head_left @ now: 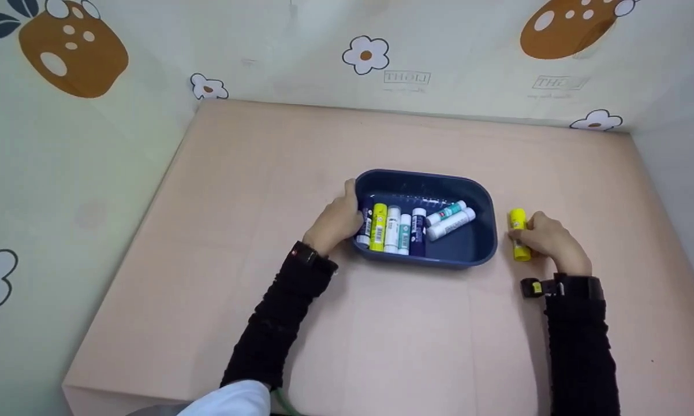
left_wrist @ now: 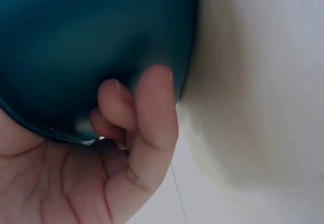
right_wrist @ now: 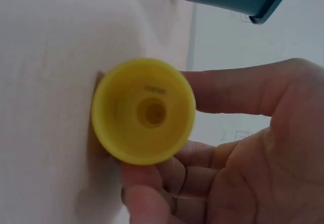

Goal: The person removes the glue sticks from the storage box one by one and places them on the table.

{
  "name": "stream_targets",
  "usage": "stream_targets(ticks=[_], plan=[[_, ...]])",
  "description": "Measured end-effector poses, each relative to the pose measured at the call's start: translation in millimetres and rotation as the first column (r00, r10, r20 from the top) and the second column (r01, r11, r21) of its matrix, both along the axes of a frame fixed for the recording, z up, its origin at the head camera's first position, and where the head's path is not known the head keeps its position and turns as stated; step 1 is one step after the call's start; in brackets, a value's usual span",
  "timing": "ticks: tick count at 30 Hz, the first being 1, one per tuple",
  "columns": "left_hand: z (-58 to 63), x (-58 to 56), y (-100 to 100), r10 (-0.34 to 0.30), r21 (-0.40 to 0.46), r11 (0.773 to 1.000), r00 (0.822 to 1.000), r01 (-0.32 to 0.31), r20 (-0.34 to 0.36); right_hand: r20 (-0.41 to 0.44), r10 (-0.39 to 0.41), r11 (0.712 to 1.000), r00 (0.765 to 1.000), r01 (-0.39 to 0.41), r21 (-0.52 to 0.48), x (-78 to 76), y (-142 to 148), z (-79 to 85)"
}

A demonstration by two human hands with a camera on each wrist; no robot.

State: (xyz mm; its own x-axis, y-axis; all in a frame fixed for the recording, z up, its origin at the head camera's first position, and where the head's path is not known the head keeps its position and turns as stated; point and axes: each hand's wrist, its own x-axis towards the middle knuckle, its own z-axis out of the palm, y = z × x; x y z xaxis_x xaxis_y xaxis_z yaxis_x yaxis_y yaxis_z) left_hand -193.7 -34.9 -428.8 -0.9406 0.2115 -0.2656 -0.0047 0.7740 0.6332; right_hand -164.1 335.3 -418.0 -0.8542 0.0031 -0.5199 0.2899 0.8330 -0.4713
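Observation:
A dark blue plastic bin (head_left: 482,240) holds several glue sticks: a row of upright-lying white, yellow and navy ones at its left, and two white-and-teal ones (head_left: 452,224) lying aslant at its right. My left hand (head_left: 335,222) grips the bin's left end. In the left wrist view its curled fingers (left_wrist: 154,107) lie against the outer wall of the bin (left_wrist: 91,36). Right of the bin, my right hand (head_left: 549,240) pinches a yellow glue stick (head_left: 518,219) between thumb and fingers. The right wrist view looks into the stick's hollow round end (right_wrist: 144,111), close to the tabletop.
The bin and both hands are over a pale pink table (head_left: 254,190). Its back edge meets a wall with a flower (head_left: 365,55) and fruit print. A black wrist camera (head_left: 533,288) sticks out from the right cuff.

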Motion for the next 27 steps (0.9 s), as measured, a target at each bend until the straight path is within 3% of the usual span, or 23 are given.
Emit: stream_targets(ticks=[13,20,24,27], plan=[[-2.5,-0.2,-1,-0.002,0.052,0.999,1.0,0.002,-0.004,0.021,0.001,1.0,1.0,-0.001,0.0,-0.9,-2,2.4],[-1.0,0.8,-1,-0.004,0.05,0.999,1.0,0.004,-0.004,0.016,-0.009,0.999,1.0,0.008,0.051,4.2,-4,12.6],[-1.0,0.6,-1,-0.002,0.045,0.999,1.0,0.002,-0.004,-0.023,-0.009,0.996,1.0,0.011,0.084,6.2,-6,19.4],[-1.2,0.4,0,0.002,0.04,0.999,1.0,-0.002,0.003,-0.103,0.006,0.995,0.995,0.004,0.101,6.3,-10,23.3]])
